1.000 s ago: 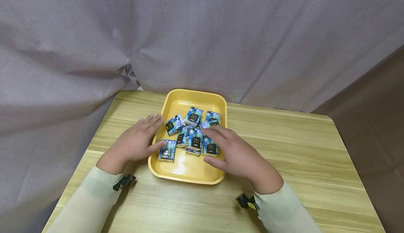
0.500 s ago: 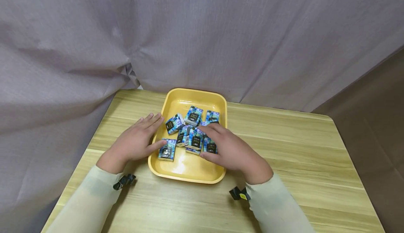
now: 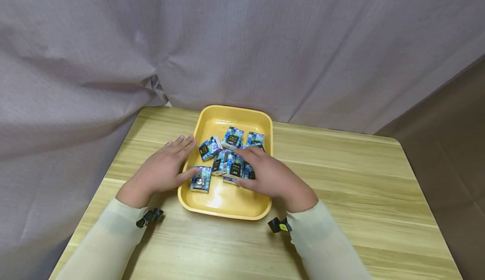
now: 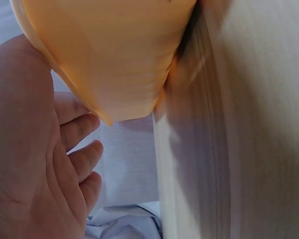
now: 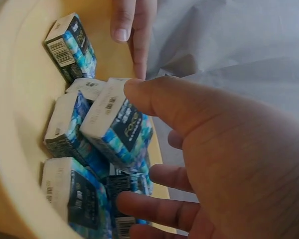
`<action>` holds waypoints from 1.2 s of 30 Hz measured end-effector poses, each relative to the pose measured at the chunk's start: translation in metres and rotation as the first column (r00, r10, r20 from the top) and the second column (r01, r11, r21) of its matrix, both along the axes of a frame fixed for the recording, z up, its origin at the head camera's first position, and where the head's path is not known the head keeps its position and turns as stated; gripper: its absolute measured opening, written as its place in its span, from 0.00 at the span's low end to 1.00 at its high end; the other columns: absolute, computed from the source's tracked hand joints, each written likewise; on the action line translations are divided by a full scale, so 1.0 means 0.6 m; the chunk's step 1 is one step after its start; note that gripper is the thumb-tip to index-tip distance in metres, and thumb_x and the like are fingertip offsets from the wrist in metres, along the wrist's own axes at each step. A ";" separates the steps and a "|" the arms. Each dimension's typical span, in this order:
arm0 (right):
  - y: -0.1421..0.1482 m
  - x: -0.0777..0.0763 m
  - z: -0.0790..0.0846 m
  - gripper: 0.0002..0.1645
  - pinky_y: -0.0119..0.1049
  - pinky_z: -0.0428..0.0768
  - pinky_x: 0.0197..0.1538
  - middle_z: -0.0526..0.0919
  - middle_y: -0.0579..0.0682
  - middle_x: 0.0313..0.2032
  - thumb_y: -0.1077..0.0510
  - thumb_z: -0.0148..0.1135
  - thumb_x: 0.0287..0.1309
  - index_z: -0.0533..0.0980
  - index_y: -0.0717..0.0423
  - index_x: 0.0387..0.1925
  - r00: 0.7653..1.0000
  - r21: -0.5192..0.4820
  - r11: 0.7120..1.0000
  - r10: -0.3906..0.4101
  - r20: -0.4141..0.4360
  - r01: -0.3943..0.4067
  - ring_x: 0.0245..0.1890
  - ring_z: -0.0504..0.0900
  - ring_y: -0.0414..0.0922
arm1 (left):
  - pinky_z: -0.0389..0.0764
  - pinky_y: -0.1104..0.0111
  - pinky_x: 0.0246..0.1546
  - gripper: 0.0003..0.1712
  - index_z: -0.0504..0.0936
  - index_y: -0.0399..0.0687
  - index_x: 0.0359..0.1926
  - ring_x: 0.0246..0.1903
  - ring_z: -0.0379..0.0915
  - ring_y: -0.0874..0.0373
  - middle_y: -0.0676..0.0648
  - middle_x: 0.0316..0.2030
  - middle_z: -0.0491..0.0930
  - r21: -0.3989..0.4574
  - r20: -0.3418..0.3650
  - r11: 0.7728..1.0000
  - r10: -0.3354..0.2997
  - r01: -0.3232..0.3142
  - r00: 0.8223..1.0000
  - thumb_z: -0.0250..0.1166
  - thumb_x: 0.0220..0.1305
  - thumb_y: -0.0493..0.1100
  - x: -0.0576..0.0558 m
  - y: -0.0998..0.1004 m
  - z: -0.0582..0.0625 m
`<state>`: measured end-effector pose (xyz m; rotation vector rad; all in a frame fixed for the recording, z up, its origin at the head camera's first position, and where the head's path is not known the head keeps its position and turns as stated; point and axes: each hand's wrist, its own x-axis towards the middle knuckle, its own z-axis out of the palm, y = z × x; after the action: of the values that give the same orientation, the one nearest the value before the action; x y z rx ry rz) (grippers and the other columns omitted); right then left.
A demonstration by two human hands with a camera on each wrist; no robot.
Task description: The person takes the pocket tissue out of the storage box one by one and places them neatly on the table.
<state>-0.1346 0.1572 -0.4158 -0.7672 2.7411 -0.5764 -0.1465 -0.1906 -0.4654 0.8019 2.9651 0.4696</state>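
Note:
A yellow tray (image 3: 221,213) holds several pocket tissue packs with blue floral print and black labels, some piled up near its middle. My left hand (image 3: 163,168) rests on the tray's left rim (image 4: 74,92), fingers extended outside and thumb reaching in over a tissue pack (image 3: 201,180) lying apart at the front left. Above the right side of the pile is my right hand (image 3: 270,174), fingers spread. In the right wrist view its thumb (image 5: 149,94) is at the edge of the topmost tissue pack (image 5: 117,122); the other fingers are loosely bent beside the pile, partly covering packs.
The tray stands on a wood-grain table (image 3: 352,187), near its back edge. A grey curtain (image 3: 242,40) hangs behind the table and along its left side. Small black cameras (image 3: 279,225) are worn at both wrists.
My right hand has moved left over the pile, its thumb and index finger now close to the topmost tissue pack. The left hand has stayed on the rim.

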 end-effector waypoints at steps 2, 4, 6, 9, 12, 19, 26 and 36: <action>0.000 -0.001 -0.004 0.56 0.59 0.81 0.78 0.68 0.53 0.83 0.37 0.76 0.71 0.59 0.39 0.91 1.000 0.002 1.000 0.003 -0.006 -0.003 0.78 0.78 0.55 | 0.55 0.39 0.90 0.55 0.56 0.46 0.91 0.90 0.49 0.36 0.44 0.91 0.54 0.000 0.002 1.000 0.001 -0.001 1.000 0.58 0.81 0.74 0.000 0.001 -0.001; -0.001 -0.002 -0.007 0.57 0.58 0.82 0.78 0.68 0.54 0.83 0.37 0.76 0.71 0.59 0.40 0.91 1.000 -0.001 1.000 0.002 -0.007 -0.002 0.77 0.79 0.55 | 0.54 0.39 0.90 0.55 0.56 0.46 0.91 0.90 0.49 0.37 0.44 0.91 0.54 -0.001 0.006 1.000 0.002 -0.002 1.000 0.58 0.81 0.75 0.001 0.001 -0.001; -0.002 -0.002 -0.008 0.57 0.58 0.82 0.77 0.68 0.54 0.83 0.38 0.77 0.70 0.59 0.40 0.91 1.000 -0.003 1.000 -0.002 -0.004 0.002 0.76 0.80 0.55 | 0.54 0.40 0.90 0.55 0.55 0.47 0.92 0.90 0.48 0.37 0.45 0.91 0.53 -0.002 0.009 1.000 0.003 -0.003 1.000 0.57 0.81 0.75 0.002 0.000 -0.002; -0.005 -0.002 -0.010 0.58 0.57 0.83 0.77 0.69 0.54 0.83 0.39 0.78 0.69 0.60 0.42 0.91 1.000 -0.006 1.000 -0.007 0.000 0.007 0.75 0.80 0.55 | 0.54 0.40 0.90 0.55 0.55 0.47 0.92 0.90 0.48 0.38 0.45 0.91 0.53 -0.002 0.009 1.000 0.002 -0.002 1.000 0.58 0.81 0.74 0.003 0.000 -0.001; -0.007 -0.002 -0.013 0.58 0.57 0.82 0.77 0.69 0.54 0.83 0.39 0.78 0.69 0.59 0.41 0.91 1.000 0.009 1.000 -0.015 -0.003 0.015 0.76 0.79 0.56 | 0.54 0.39 0.90 0.54 0.56 0.47 0.91 0.90 0.48 0.38 0.45 0.91 0.54 -0.003 0.008 1.000 0.003 -0.003 1.000 0.59 0.81 0.72 0.005 0.000 0.001; -0.013 -0.005 -0.023 0.59 0.55 0.85 0.75 0.68 0.54 0.83 0.36 0.77 0.70 0.58 0.43 0.91 0.999 0.037 0.999 -0.011 -0.030 0.012 0.73 0.83 0.55 | 0.55 0.39 0.90 0.53 0.56 0.46 0.91 0.90 0.49 0.38 0.44 0.91 0.54 -0.008 0.007 1.000 0.002 -0.002 1.000 0.62 0.81 0.69 0.007 0.001 0.005; -0.017 -0.006 -0.027 0.59 0.54 0.85 0.75 0.69 0.54 0.82 0.36 0.75 0.71 0.58 0.47 0.91 0.999 0.049 0.999 -0.004 -0.046 0.006 0.73 0.82 0.55 | 0.56 0.39 0.90 0.53 0.57 0.45 0.91 0.90 0.50 0.38 0.43 0.90 0.54 -0.008 -0.002 1.000 -0.010 0.010 1.000 0.61 0.81 0.69 0.007 0.001 0.006; -0.022 -0.004 -0.028 0.59 0.55 0.85 0.75 0.71 0.53 0.81 0.36 0.74 0.72 0.56 0.45 0.92 0.999 0.051 0.998 -0.021 -0.049 0.023 0.74 0.82 0.56 | 0.57 0.39 0.89 0.53 0.57 0.44 0.91 0.90 0.50 0.37 0.42 0.90 0.55 -0.011 -0.005 1.000 -0.020 0.020 1.000 0.61 0.81 0.69 0.010 0.004 0.009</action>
<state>-0.1371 0.1441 -0.4323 -0.7493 2.8002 -0.4953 -0.1407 -0.1883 -0.4600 0.8326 2.9583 0.4512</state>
